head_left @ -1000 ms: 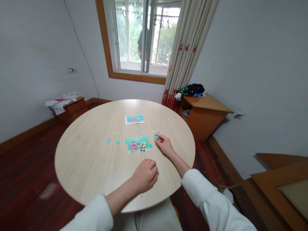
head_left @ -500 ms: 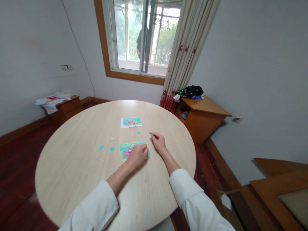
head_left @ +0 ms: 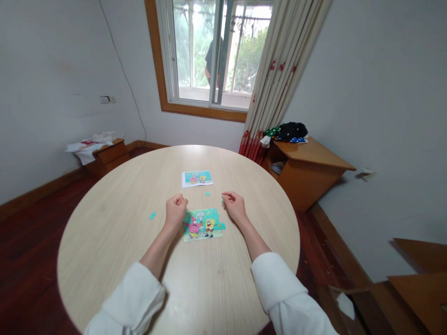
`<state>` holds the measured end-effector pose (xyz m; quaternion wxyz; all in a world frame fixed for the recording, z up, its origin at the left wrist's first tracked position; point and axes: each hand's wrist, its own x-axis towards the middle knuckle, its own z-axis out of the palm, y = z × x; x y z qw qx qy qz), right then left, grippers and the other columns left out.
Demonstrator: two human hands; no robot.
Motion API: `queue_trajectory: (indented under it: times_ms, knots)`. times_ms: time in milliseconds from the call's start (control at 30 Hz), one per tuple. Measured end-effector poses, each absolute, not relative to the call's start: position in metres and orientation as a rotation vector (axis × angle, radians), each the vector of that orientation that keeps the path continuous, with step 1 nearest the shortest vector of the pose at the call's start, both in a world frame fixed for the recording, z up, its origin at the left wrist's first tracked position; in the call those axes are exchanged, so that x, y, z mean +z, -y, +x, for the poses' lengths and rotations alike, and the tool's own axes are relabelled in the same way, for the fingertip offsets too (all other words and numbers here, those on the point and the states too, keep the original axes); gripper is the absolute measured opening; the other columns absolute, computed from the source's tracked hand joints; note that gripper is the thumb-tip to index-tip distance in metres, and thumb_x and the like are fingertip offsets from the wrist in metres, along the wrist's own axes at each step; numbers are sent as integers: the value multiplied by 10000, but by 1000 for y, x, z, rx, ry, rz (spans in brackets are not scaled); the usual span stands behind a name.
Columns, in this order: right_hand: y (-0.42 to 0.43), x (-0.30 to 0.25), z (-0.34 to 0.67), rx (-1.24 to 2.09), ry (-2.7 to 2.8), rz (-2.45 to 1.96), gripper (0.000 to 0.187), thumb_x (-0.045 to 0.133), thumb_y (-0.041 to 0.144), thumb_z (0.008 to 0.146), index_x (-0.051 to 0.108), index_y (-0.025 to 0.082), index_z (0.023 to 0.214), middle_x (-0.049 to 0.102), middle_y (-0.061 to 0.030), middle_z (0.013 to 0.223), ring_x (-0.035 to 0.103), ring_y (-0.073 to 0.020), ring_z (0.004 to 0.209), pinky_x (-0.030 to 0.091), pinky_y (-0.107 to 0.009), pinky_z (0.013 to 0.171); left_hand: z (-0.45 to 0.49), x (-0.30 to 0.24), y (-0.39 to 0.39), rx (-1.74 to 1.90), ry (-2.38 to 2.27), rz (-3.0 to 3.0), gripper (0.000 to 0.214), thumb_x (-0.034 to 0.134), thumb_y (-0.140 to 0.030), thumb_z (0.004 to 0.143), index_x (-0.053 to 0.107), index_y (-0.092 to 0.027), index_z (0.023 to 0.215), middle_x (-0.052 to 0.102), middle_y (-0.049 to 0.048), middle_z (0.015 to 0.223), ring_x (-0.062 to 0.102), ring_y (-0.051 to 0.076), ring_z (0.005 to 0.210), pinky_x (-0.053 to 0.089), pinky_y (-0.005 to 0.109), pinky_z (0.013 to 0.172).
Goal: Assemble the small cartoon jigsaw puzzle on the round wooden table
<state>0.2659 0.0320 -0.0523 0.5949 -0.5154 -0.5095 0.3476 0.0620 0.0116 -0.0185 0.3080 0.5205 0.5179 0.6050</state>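
A mostly assembled jigsaw puzzle (head_left: 205, 224) with cartoon figures on turquoise lies on the round table (head_left: 115, 223). My left hand (head_left: 175, 210) is closed in a fist by its upper left corner; whatever it may hold is hidden. Beyond the puzzle's upper right corner, my right hand (head_left: 234, 205) pinches a turquoise puzzle piece (head_left: 222, 200), of which only a bit shows. One loose piece (head_left: 152, 216) lies left of my left hand. Between the hands and the printed reference picture (head_left: 197, 177) rests another loose piece (head_left: 207, 193).
Behind the table stand a wooden cabinet (head_left: 314, 153) with cloths (head_left: 291, 132) on top and a patterned curtain (head_left: 275, 74). A small wooden stand (head_left: 113, 156) with white papers or cloth is at the left. A person (head_left: 211, 60) shows beyond the window.
My left hand has moved left off the puzzle, uncovering its picture, to where two loose pieces lay. My right hand stays near the upper right corner. The view has shifted slightly.
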Motion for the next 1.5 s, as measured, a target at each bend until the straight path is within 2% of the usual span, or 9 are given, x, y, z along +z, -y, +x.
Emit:
queue_trajectory:
  times_ms: [233,367,633,733,833,933,1067,1200,1500]
  knots:
    - [-37,-51,276,733,1063,-1184,325,632,455,641,584,168,786,590,13,563,569,-133,511,444,-238,470,24,-10,-24,1804,-1110,896,130,574,-197,525,463,-181,460,479,-41,496,472,97,566,405,223,597]
    - [-40,-52,296,516,1080,-1273,363,576,478,677,660,148,801,658,-51,684,576,-148,600,475,-276,557,9,-7,-27,1802,-1019,732,228,707,-154,428,543,-167,586,566,-49,637,572,93,668,468,224,702]
    - [-48,-60,311,437,1093,-1432,352,532,369,730,701,128,923,707,-92,793,637,-183,695,518,-315,669,-4,-13,-35,1777,-1100,651,292,753,-113,464,507,-161,614,616,-27,662,613,94,630,516,227,621]
    - [-57,-62,311,484,1079,-1441,301,565,328,707,697,125,884,699,-77,724,647,-180,651,527,-303,637,-9,-11,-36,1788,-1172,644,289,734,-152,504,478,-168,636,593,-40,570,574,87,509,486,207,509]
    - [-63,-63,311,509,1098,-1450,257,579,290,684,693,126,846,692,-66,684,661,-183,646,524,-289,616,-13,-11,-36,1776,-1293,712,305,723,-234,510,461,-175,656,614,-26,572,451,54,376,345,168,357]
    - [-64,-63,313,520,1131,-1474,239,571,267,679,691,128,832,695,-65,676,673,-193,657,516,-286,604,-17,-13,-37,1756,-1418,791,300,696,-345,528,478,-178,648,567,-39,505,375,51,334,247,173,321]
    - [-64,-62,314,485,1177,-1525,193,585,256,672,692,147,788,702,-64,676,667,-188,655,511,-290,622,-25,-18,-39,1772,-1636,902,285,620,-436,604,553,-159,618,377,-86,373,314,61,344,217,195,354]
    - [-64,-62,313,423,1231,-1546,185,576,249,670,693,151,774,700,-57,675,644,-174,644,495,-288,639,-39,-18,-39,1830,-1736,864,280,577,-435,643,579,-158,603,336,-84,386,293,72,374,208,208,379]
    - [-61,-60,312,349,1314,-1630,219,550,233,644,702,134,768,662,-46,633,581,-173,603,450,-297,642,-42,-31,-45,1324,-1807,1274,156,696,-301,554,664,-181,650,654,48,627,608,211,679,437,320,674]
